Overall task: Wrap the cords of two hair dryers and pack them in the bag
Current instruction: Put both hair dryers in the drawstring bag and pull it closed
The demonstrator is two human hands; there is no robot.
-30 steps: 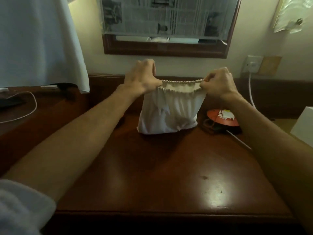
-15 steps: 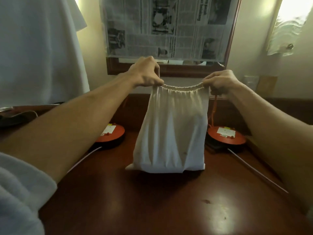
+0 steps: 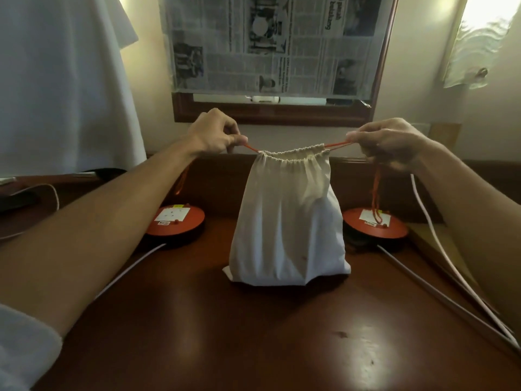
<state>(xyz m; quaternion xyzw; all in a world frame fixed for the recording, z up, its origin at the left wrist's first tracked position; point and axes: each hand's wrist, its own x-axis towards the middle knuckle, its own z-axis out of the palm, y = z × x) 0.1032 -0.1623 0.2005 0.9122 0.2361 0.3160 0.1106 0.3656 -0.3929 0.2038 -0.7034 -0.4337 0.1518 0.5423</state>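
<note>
A dark wooden table (image 3: 253, 348) fills the lower view, its polished top catching a patch of light at the near right. Above its back edge hangs a wood-framed mirror (image 3: 270, 114) covered with sheets of newspaper (image 3: 270, 43), and a large white cloth (image 3: 62, 80) hangs at the left. Both bare forearms reach forward from the lower corners and converge over the middle of the table. Standing upright there is a cream drawstring bag (image 3: 287, 221), full-bodied, its base resting on the wood and its mouth gathered into tight pleats. The left hand (image 3: 214, 134) is raised at the bag's upper left, thumb and forefinger pinched on the red drawstring (image 3: 252, 148), wrist slightly cocked. The right hand (image 3: 392, 141) mirrors it at the upper right, fingers curled closed around the other end of the cord, whose loose tail dangles below the fist. The cords run taut outward from the neck. Two round red cable reels (image 3: 176, 222) sit on the table either side of the bag, white leads trailing toward the viewer.
</note>
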